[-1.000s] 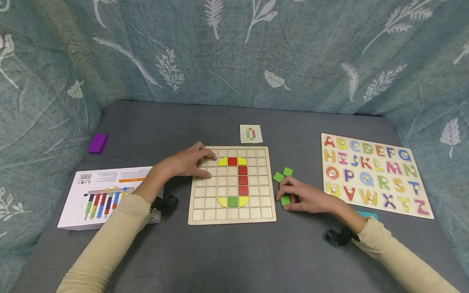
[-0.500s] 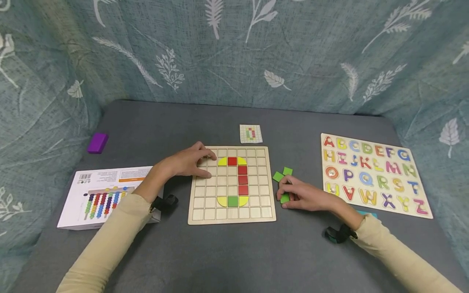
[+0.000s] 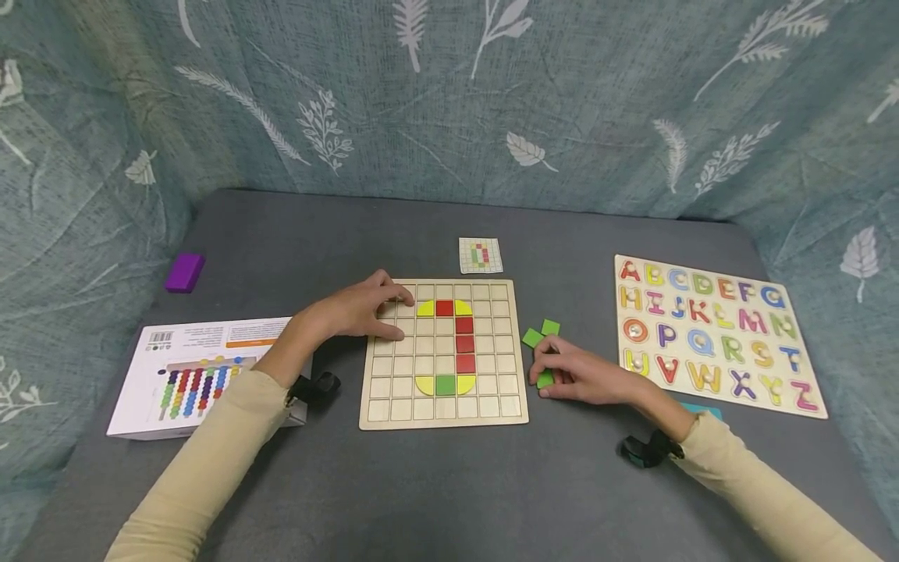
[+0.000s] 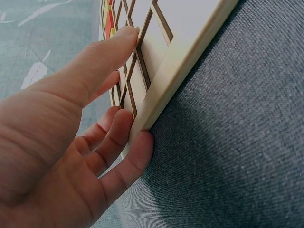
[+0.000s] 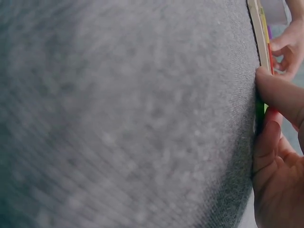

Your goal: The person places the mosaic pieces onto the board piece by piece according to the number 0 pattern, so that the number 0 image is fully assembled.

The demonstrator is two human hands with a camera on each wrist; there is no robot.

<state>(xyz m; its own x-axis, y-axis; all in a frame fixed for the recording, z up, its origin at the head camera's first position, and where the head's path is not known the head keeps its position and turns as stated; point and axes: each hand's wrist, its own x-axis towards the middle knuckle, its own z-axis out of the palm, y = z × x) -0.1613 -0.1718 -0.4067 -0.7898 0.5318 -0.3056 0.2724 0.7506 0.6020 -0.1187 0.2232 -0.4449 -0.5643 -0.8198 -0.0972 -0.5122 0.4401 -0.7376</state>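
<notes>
A wooden grid board [image 3: 382, 388] lies on the table, with red tiles [image 3: 465, 343], yellow curved tiles [image 3: 425, 308] and one green tile [image 3: 445, 385] set in its middle cells. My left hand [image 3: 358, 310] rests on the board's left side, fingers spread. The left wrist view has its thumb [image 4: 111, 52] over the cells and lower fingers against the edge. To the right of the board, my right hand [image 3: 579, 375] pinches a loose green square tile [image 3: 545, 379] at table level, partly hidden by the fingers. Two more green tiles [image 3: 532, 338] lie just beyond that hand.
A small pattern card [image 3: 481, 255] lies behind the board. An alphabet board [image 3: 719, 336] is at the right, partly over a teal item [image 3: 705, 410]. On the left are a white box [image 3: 147, 390], under the left forearm, and a purple block [image 3: 185, 272].
My right fingers have drawn in slightly over the green tile, so less of it shows. My left hand and the tiles on the board have stayed put.
</notes>
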